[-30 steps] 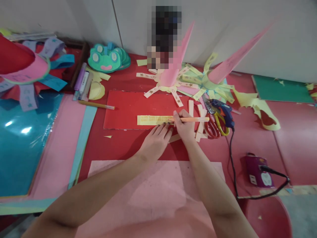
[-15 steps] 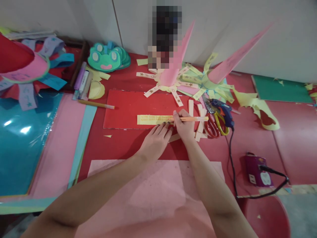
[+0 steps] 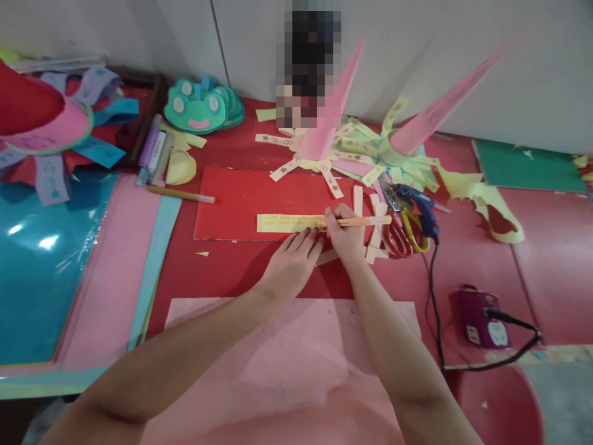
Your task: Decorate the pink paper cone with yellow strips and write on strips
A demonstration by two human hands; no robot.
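Note:
A yellow paper strip [image 3: 287, 223] with rows of small writing lies along the front of a red board [image 3: 241, 196]. My left hand [image 3: 296, 252] rests flat, fingers stretched out, its fingertips on the strip's lower edge. In my right hand [image 3: 346, 238] is an orange pen [image 3: 368, 220], gripped near its tip, which points left at the strip's right part. The strip's right end is hidden by that hand. Several cream paper strips [image 3: 376, 232] lie just right of it, partly under the hand.
Scissors [image 3: 399, 238] and a blue glue gun [image 3: 421, 210] lie to the right; a cord runs to a purple power adapter [image 3: 484, 318]. Pink paper cones [image 3: 319, 136] stand behind the board. Green frog cutouts [image 3: 199, 108], a gold pen [image 3: 180, 194] and coloured sheets [image 3: 111, 272] are left.
The right hand and pen have shifted very slightly to the right along the strip. My left hand keeps its place.

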